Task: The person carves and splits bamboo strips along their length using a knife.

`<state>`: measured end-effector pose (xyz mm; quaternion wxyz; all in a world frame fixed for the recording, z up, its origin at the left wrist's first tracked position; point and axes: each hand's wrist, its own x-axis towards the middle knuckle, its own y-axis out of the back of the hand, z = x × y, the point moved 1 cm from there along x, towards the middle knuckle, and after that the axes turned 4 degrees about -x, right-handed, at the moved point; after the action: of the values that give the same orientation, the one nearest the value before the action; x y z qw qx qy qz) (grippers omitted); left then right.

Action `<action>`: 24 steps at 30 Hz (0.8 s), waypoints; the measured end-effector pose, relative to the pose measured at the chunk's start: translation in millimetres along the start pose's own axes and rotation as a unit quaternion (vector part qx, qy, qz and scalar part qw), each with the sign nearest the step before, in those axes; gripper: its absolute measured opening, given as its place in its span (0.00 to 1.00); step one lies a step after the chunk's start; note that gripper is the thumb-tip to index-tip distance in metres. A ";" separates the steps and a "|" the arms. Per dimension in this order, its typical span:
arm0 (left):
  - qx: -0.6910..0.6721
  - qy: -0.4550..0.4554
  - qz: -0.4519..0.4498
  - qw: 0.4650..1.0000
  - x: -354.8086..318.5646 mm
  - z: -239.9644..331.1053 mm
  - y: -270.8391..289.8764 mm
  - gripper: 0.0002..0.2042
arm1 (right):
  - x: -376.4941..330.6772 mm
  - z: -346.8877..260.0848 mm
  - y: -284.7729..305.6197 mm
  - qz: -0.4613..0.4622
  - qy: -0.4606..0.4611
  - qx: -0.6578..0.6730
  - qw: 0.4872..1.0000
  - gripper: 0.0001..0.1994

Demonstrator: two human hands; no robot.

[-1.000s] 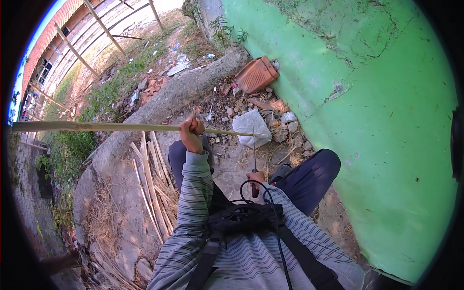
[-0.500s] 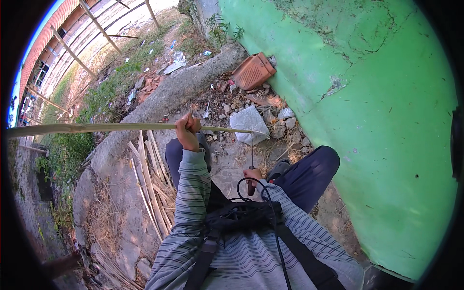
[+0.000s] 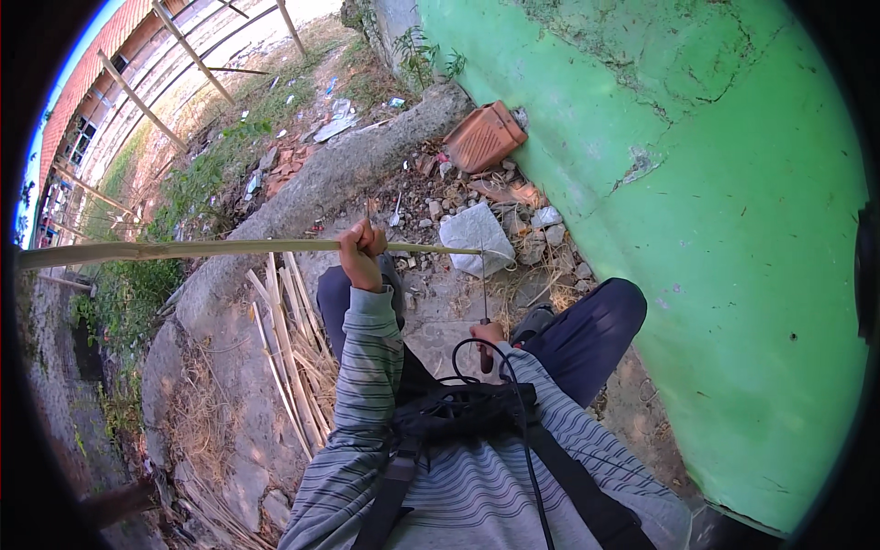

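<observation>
My left hand [image 3: 362,254] is closed around a long, pale green bamboo strip [image 3: 229,247]. The strip runs from the far left, where it is thicker, across to a thin tip over a whitish block [image 3: 478,240] on the ground. In front of my body, my right hand [image 3: 489,334] grips the brown handle of a knife [image 3: 484,291]. Its thin dark blade points away from me and appears edge-on, meeting the strip near its tip. Whether the blade cuts into the bamboo I cannot tell. A black cable [image 3: 477,341] loops partly over the right hand.
Split bamboo strips [image 3: 289,348] lie in a pile beside my left leg. A green wall [image 3: 733,275] rises close on the right. Ahead, a terracotta tile-like piece [image 3: 486,137] leans near stones and rubble. A raised concrete edge [image 3: 321,183] curves along the left.
My right hand and the knife have shifted slightly to the right. The bamboo's far left end sits a little lower. Both hands keep their hold.
</observation>
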<state>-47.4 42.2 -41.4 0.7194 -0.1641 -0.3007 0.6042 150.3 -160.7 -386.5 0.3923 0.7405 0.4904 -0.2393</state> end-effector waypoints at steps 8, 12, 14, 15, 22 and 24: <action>0.011 -0.004 0.001 1.000 -5.1 7.6 16.3 0.20 | -31.3 -26.9 -0.7 0.087 0.127 -0.134 0.979 0.10; 0.006 0.007 -0.010 1.000 4.1 -3.6 -1.0 0.20 | -53.6 -55.2 23.5 0.109 0.138 -0.160 0.971 0.13; 0.000 0.010 -0.011 1.000 3.8 -3.0 -4.4 0.20 | -52.2 -51.7 35.4 0.082 0.072 -0.134 0.985 0.12; -0.004 0.013 -0.010 1.000 4.3 -2.6 -4.8 0.20 | -51.3 -50.4 38.4 0.051 0.006 -0.109 0.993 0.12; -0.004 0.016 -0.013 1.000 1.9 -2.3 -8.3 0.20 | -29.7 -38.3 22.8 -0.235 -0.107 0.385 0.886 0.06; 0.003 0.004 -0.020 1.000 3.3 -2.4 -9.5 0.20 | -28.0 -40.5 20.0 -0.310 -0.107 0.452 0.830 0.06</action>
<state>-38.2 43.6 -36.7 0.7332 -0.1580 -0.2996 0.5896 156.1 -146.9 -335.5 -0.0306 0.6140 0.4864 -0.6209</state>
